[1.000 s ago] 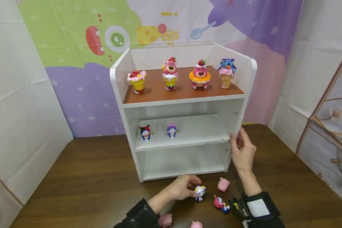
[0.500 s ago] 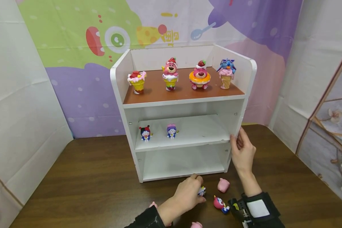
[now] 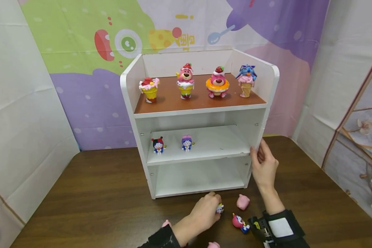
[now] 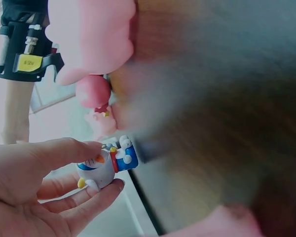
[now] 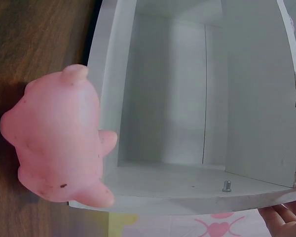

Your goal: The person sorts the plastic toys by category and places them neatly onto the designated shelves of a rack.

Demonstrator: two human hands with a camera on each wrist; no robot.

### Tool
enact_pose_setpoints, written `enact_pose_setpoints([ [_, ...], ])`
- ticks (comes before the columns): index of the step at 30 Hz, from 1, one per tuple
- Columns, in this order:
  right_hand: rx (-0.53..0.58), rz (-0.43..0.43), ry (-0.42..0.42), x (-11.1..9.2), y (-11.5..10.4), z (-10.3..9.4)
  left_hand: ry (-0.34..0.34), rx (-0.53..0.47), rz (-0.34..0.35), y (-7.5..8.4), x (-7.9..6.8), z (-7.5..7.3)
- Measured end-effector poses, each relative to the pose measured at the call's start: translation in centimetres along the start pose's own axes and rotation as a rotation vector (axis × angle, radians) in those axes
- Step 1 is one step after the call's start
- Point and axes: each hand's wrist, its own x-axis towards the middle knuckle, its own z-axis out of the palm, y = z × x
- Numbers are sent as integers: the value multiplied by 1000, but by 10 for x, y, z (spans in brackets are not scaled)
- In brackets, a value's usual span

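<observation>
My left hand [image 3: 204, 212] pinches a small white-hooded Doraemon figurine [image 4: 106, 165] between thumb and fingers, low over the table in front of the shelf. Most of the figurine is hidden behind the hand in the head view; its blue body and red collar show in the left wrist view. My right hand [image 3: 265, 168] grips the right side panel of the white shelf [image 3: 198, 160] at middle-board height. On that middle board stand a red-and-black-hooded figurine [image 3: 158, 145] and a purple-hooded figurine [image 3: 187, 143].
Several ice-cream and bear figurines, among them a pink bear in an orange ring [image 3: 217, 82], stand on the brown top board. A pink pig [image 3: 243, 202] and a red-hooded figurine [image 3: 240, 223] lie on the table [image 3: 90, 206]; more pink pigs are near the front.
My left hand has turned over the white-hooded figurine, closed its fingers round it and covered most of it. The right hand has stayed on the shelf's side.
</observation>
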Motion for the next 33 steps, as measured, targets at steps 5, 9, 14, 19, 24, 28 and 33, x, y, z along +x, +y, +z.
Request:
enact_pose_setpoints([
  [5, -3, 4, 2, 0, -8, -2, 50, -17, 34, 0, 2, -6],
  [9, -1, 8, 2, 0, 1, -1, 64, -69, 36, 1, 4, -17],
  [14, 13, 10, 7, -2, 25, 1, 86, -113, 39, 3, 8, -32],
  [19, 24, 10, 13, -2, 26, 2, 129, -150, 68, 4, 12, -45],
  [24, 24, 11, 9, -2, 27, 2, 148, -166, 67, 6, 18, -63],
  [28, 21, 17, 8, -2, 26, 2, 154, -163, 53, 8, 24, -79],
  [33, 39, 29, 10, -3, 24, 3, 178, -164, 38, 9, 31, -98],
])
